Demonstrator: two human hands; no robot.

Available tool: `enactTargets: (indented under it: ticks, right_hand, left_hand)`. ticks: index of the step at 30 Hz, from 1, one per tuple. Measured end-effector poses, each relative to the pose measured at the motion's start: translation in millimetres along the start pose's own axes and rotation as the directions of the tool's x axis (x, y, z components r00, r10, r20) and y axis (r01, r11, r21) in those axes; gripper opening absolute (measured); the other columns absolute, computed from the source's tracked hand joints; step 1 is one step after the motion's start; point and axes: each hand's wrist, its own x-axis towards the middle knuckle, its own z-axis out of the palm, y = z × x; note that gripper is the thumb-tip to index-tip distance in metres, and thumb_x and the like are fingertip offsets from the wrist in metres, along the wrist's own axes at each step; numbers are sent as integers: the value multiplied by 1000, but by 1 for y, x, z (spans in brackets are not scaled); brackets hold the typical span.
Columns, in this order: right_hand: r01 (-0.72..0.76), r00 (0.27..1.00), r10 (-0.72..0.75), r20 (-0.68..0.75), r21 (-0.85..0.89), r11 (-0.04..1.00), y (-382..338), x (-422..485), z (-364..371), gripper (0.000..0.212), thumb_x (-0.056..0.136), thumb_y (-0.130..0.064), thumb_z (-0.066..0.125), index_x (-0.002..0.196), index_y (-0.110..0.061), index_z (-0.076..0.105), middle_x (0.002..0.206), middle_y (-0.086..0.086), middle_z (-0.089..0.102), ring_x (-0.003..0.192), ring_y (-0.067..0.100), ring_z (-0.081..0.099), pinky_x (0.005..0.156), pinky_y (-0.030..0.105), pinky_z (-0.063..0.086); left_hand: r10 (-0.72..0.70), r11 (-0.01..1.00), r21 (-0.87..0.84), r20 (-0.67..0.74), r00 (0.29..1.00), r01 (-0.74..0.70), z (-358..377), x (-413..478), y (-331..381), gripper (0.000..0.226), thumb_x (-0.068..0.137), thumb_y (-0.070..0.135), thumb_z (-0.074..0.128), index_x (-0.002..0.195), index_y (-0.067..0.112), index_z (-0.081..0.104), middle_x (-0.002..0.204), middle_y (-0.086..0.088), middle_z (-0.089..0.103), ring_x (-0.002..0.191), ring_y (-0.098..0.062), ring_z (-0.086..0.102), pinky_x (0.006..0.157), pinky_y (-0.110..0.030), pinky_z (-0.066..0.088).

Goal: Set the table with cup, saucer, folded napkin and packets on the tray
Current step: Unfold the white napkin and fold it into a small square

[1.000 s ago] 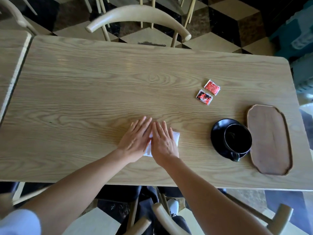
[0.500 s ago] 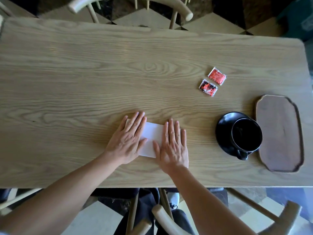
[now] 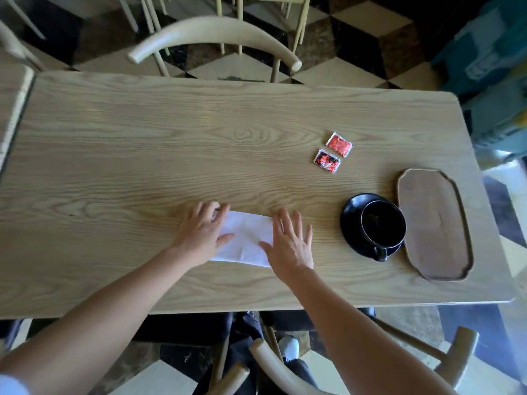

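Two hands are pressing a white napkin flat on the wooden surface.

The left hand and right hand are lying palm-down with fingers spread wide, covering the ends of the napkin. The black cup is sitting on its saucer beside the bare tray; two red packets are lying farther back.

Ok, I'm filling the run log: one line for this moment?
stage: napkin fold | left hand and right hand: flat on white napkin | wooden tray: bare | cup on saucer, packets: on table
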Motion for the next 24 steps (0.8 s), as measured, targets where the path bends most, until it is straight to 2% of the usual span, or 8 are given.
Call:
enactTargets:
  ticks: [4, 8, 10, 13, 16, 19, 21, 24]
  right_hand:
    - [-23, 998, 23, -52, 3, 1000, -12, 7, -20, 58, 83, -40, 70, 130, -17, 44, 142, 7, 39, 127, 34, 36, 103, 48, 35]
    - [-88, 996, 92, -1, 286, 954, -10, 7, -25, 33, 83, -13, 67, 111, -13, 51, 113, 8, 61, 108, 31, 52, 86, 38, 43]
    - [-193, 981, 168, 96, 511, 838, -6, 4, -31, 26, 80, -14, 71, 103, -15, 59, 97, 3, 64, 93, 26, 58, 73, 31, 46]
    - [-273, 962, 167, 216, 764, 585, 0, -5, -48, 25, 70, -18, 84, 77, -24, 61, 69, -9, 54, 67, 14, 52, 56, 25, 39]
    - [-277, 961, 124, 248, 867, 414, 4, -16, -73, 30, 66, -22, 89, 89, -25, 70, 73, -13, 70, 72, 8, 63, 66, 21, 47]
    - [-246, 968, 145, 204, 886, 393, 10, -30, -94, 37, 70, -30, 86, 102, -26, 69, 80, -13, 72, 75, 6, 63, 62, 18, 47]
    - [-274, 948, 256, 188, 891, 361, 18, -46, -104, 42, 74, -38, 82, 110, -30, 63, 96, -7, 69, 80, 9, 62, 73, 28, 51]
    - [-409, 907, 145, 395, 909, 82, 38, -76, -110, 56, 79, -44, 76, 127, -35, 49, 111, 4, 68, 87, 26, 68, 86, 43, 53]
  left_hand:
    - [-94, 993, -61, 94, 991, 100, -11, 7, -3, 55, 62, 57, 73, 104, 24, 61, 95, -2, 58, 92, -28, 50, 83, -38, 39]
    - [-162, 857, -445, 246, 956, 260, -18, -3, 0, 31, 58, 31, 81, 69, 24, 53, 70, 6, 46, 70, -20, 45, 62, -30, 33]
    - [-131, 706, -598, 416, 900, 379, -27, -12, 4, 33, 59, 22, 81, 64, 25, 49, 64, 9, 45, 60, -17, 41, 56, -29, 30]
    - [-13, 627, -612, 610, 792, 481, -49, -26, 16, 28, 56, 28, 83, 74, 27, 61, 73, 11, 65, 68, -14, 62, 60, -27, 45]
    - [19, 458, -650, 689, 724, 607, -64, -39, 35, 32, 60, 30, 85, 85, 20, 68, 90, 2, 75, 85, -15, 71, 73, -29, 56]
    - [135, 235, -731, 677, 723, 640, -81, -49, 57, 15, 70, 19, 81, 81, 12, 75, 91, -9, 77, 82, -23, 73, 71, -32, 59]
    - [144, 130, -764, 645, 750, 632, -95, -55, 71, 14, 70, 18, 79, 83, 12, 76, 92, -10, 77, 83, -24, 73, 71, -32, 58]
    - [85, -39, -815, 574, 814, 579, -115, -58, 89, 15, 73, 11, 78, 86, 16, 76, 95, -7, 77, 87, -21, 73, 73, -31, 57]
